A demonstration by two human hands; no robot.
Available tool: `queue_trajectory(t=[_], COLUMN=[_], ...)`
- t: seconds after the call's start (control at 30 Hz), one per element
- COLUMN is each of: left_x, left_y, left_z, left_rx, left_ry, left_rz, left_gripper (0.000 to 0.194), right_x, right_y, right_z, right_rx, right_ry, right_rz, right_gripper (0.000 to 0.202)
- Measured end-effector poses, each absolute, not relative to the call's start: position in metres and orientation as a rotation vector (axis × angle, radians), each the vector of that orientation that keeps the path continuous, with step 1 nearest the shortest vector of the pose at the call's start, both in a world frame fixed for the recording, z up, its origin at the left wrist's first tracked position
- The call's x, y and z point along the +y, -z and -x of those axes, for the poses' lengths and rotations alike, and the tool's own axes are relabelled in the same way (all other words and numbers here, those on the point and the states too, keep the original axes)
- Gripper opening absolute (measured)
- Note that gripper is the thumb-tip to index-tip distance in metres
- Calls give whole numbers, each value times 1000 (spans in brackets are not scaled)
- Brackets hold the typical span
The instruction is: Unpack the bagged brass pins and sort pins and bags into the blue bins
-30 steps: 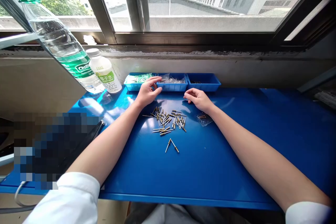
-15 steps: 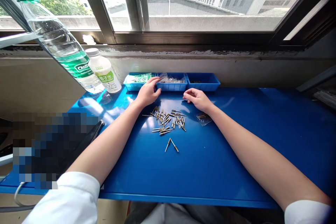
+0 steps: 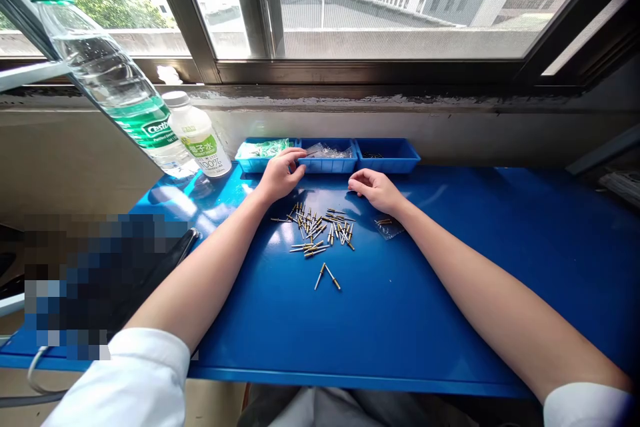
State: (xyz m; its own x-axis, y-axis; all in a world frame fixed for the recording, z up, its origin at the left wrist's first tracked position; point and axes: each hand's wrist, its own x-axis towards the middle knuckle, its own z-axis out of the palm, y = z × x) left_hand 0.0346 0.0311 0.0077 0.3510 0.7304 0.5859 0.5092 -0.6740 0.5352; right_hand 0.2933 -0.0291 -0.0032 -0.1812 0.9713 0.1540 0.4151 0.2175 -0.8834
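My left hand reaches to the left front corner of the middle blue bin. Its fingers stretch over the rim by the clear plastic bags, the thumb apart below them. A thin dark sliver shows at the fingertips; I cannot make out what it is. My right hand hovers or rests in front of the right blue bin, fingers curled in toward the thumb; anything inside them is hidden. Between my forearms lies a loose pile of blind rivets, with two rivets apart, nearer me.
A small clear bag with rivets lies beside my right wrist. The left blue bin holds green-and-white packets. A big water bottle and a white bottle stand at the back left. A dark blurred object lies by my left forearm.
My left hand has shifted very slightly at the middle bin's corner. My right hand and the rivets look the same.
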Motion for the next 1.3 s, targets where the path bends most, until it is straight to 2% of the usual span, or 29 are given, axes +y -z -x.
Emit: queue_trajectory(t=[0.47,0.63,0.73,0.93,1.3], left_x=[25,19,15,11,12], left_y=[-12,-17,-19,-19,-19], left_z=[-41,-42,-43,-45,-43], left_rx=[1418,1560,1486,1332,1360], left_ry=[-977,-1057,-1083,-788,-635], left_rz=[-2463,-2444,-2521,-2707,-2687], left_gripper=[35,30,40,66,66], right_x=[-32,-32,-33,-34,-32], right_y=[-1,-2,-3,-3,-4], right_z=[-291,-290,-290,-290,-292], right_rx=[-1762,-1764,-1775,-1780,-1755], right_ry=[-886,-887,-887,-875,-920], right_rz=[1326,1333,1341,1357,1309], right_gripper=[33,33,33,34,34])
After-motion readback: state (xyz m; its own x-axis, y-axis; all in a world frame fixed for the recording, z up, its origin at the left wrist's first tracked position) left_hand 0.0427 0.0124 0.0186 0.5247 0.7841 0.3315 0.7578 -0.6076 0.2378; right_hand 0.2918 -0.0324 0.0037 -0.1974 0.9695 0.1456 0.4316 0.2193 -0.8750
